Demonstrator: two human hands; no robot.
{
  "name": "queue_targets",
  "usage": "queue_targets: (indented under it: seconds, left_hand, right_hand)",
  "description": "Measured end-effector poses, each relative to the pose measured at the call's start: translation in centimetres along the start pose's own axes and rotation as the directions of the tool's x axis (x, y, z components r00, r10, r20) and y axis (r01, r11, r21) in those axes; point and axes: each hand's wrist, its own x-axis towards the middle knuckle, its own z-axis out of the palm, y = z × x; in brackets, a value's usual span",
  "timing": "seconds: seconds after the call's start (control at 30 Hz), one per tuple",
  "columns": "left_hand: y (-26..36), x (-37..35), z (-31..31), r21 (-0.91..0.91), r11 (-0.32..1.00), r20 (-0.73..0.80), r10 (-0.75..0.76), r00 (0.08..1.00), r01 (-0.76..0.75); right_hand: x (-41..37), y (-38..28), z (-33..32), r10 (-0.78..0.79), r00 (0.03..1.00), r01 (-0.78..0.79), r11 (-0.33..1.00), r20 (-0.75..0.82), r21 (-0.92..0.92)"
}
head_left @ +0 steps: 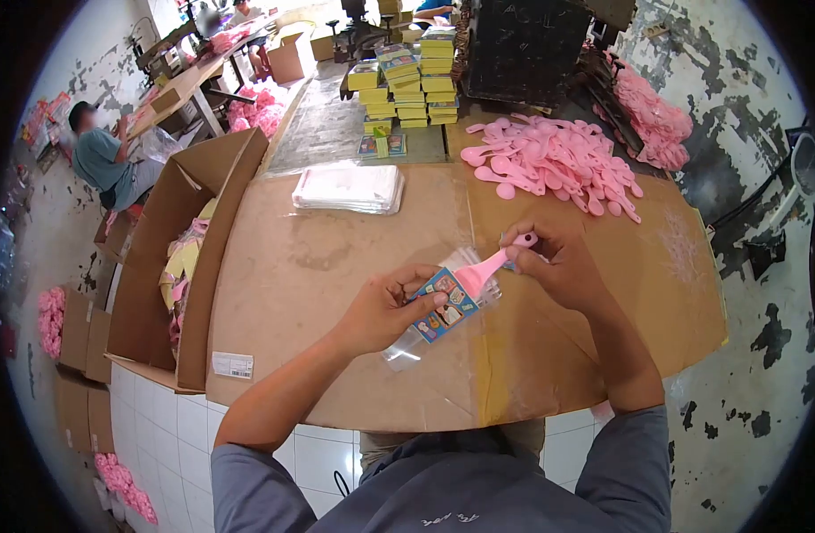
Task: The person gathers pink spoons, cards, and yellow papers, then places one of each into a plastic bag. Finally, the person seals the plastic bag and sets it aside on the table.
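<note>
The card [443,305] was blue with multicoloured pictures, the brush [486,274] pink. I saw yellow-edged stacks [407,80], a brown box [203,258], and a dark grey-blue shirt [443,493].

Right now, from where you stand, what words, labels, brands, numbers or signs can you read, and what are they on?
None can be read with certainty:
Dark box: pale lettering, too blurred.
White label on the cardboard: too small.
Blue card in the left hand: too small.
Yellow-edged stacks: too small.
Grey shirt: pale script, unreadable.
</note>
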Motion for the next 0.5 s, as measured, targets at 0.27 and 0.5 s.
queue_targets:
  seconds: [0.27,0.5]
  left_hand:
    - [0.4,0.0,0.5,0.069,0.997,0.012,0.020,1.000,-0.021]
    - [0.3,-0.2,0.4,0.019,0.999,0.037,-0.029,0.999,0.029]
  right_hand:
    - [-0.8,-0.4,0.0,-0.068,0.997,0.065,0.996,-0.037,-0.060]
    - [-0.9,0.3,-0.5,0.022,0.998,-0.015,0.993,-0.061,0.114]
